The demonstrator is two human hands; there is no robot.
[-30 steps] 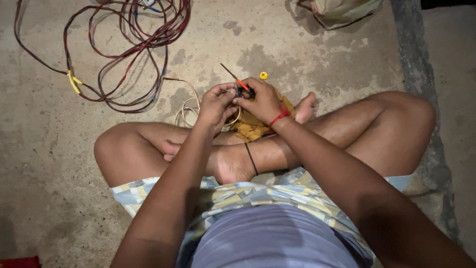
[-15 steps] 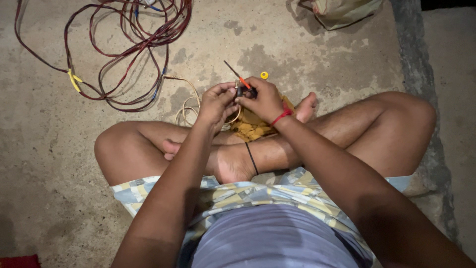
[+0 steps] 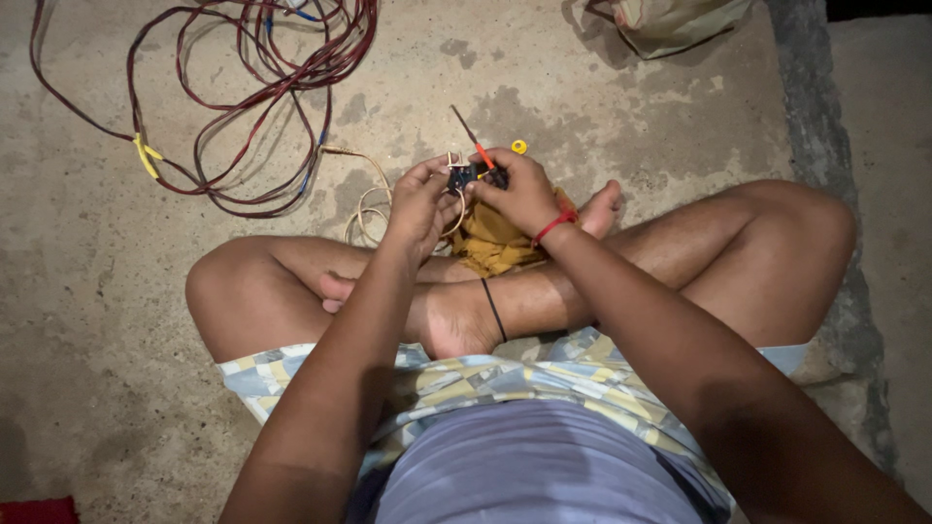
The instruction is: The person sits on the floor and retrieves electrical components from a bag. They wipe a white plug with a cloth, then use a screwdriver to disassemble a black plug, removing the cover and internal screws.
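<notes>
Since the earlier frame my screwdriver [image 3: 474,144] has tilted slightly, my right hand [image 3: 524,191] pinching it, my left hand [image 3: 419,199] clamped on the small dark part [image 3: 460,177] above the yellow cloth [image 3: 495,243]; light, fiddly, probably fragile, best gripped by its edges.

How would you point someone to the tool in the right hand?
Start at the crossed legs on the concrete floor. Above them the right hand grips a slim screwdriver. Its orange collar and dark shaft angled up-left distinguish it from the small dark part the left hand holds.
</notes>
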